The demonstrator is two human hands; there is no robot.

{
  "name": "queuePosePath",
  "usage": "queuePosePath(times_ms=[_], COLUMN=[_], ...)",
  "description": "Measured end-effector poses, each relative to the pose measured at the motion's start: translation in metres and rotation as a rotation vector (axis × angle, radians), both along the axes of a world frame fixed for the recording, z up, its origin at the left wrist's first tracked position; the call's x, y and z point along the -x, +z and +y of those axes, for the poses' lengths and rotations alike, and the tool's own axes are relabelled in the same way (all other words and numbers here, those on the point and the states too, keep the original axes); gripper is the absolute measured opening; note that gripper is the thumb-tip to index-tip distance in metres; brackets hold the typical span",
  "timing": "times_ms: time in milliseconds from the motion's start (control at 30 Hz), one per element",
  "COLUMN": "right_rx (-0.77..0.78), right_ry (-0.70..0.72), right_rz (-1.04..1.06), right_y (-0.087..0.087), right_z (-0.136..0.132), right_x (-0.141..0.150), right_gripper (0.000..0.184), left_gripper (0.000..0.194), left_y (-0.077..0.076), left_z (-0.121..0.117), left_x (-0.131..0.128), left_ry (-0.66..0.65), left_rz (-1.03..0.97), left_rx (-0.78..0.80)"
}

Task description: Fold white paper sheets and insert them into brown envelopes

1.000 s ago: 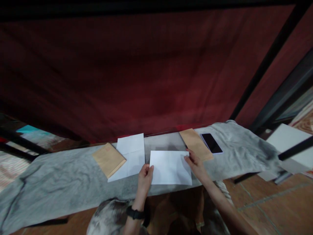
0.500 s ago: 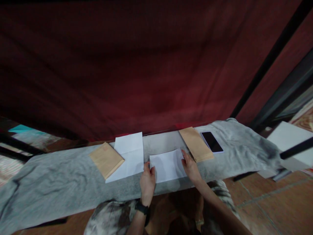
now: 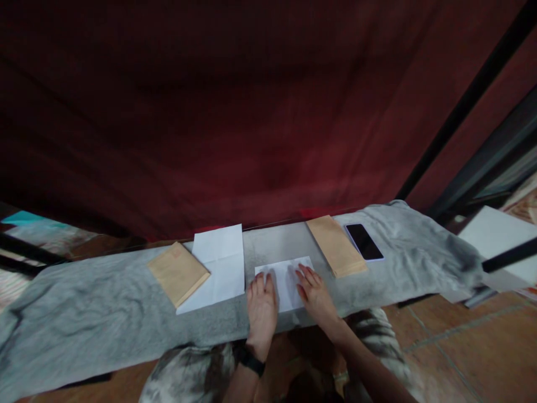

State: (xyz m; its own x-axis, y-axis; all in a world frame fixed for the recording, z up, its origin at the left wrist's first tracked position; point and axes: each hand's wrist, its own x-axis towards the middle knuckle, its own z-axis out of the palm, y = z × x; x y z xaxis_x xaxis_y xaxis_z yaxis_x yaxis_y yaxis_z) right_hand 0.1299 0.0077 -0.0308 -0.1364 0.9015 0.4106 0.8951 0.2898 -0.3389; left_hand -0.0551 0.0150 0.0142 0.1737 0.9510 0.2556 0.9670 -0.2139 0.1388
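A folded white sheet of paper [image 3: 288, 288] lies on the grey cloth in front of me. My left hand [image 3: 262, 302], with a dark watch on its wrist, rests flat over the sheet's left part, fingers stretched forward. On its right part lies my right hand [image 3: 314, 294], fingers spread and pointing to the upper left. Both palms cover some of the paper. Left of it is a larger creased white sheet [image 3: 224, 257], partly under a brown envelope [image 3: 178, 273]. To the right sits a stack of brown envelopes [image 3: 336, 246].
A phone [image 3: 364, 242] with a dark screen lies right of the envelope stack. The grey cloth [image 3: 104, 313] covers a long narrow surface. Behind it hangs a dark red curtain [image 3: 268, 123]. White sheets [image 3: 499, 238] are at the far right, beside a black bar.
Both hands have moved from the sheet's side edges inward onto its top, fingers now laid out flat over it. The envelopes and phone stay where they were.
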Motion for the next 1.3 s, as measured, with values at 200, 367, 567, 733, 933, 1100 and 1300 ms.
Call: queuePosePath(times_ms=[200,367,567,733,933,1100,1300], right_rx=[0.032,0.06,0.08,0.103,0.142,0.14,0.143], right_ry=[0.064,0.079,0.193,0.222,0.241,0.257,0.247], right_rz=[-0.154,-0.151,-0.082,-0.05,0.008,0.081,0.195], right_y=[-0.005,0.002,0.011,0.013,0.016,0.016,0.009], right_z=[-0.014,-0.019,-0.041,-0.05,-0.048,-0.048,-0.047], right_x=[0.024,0.02,0.017,0.015,0.012,0.012,0.011], right_gripper=[0.046,0.046,0.04,0.039,0.038,0.039,0.042], left_gripper=[0.051,0.053,0.054,0.054,0.054,0.052,0.049], left_y=[-0.024,-0.031,-0.029,-0.031,-0.03,-0.03,-0.029], left_z=[0.015,0.025,0.035,0.038,0.032,0.014,-0.014], left_x=[-0.028,-0.028,-0.028,-0.029,-0.021,-0.008,0.005], left_ry=[-0.273,-0.24,-0.238,-0.238,-0.292,-0.38,-0.478], left_rz=[-0.108,-0.085,-0.044,-0.027,-0.031,-0.028,0.004], left_rx=[0.145,0.15,0.14,0.145,0.15,0.129,0.057])
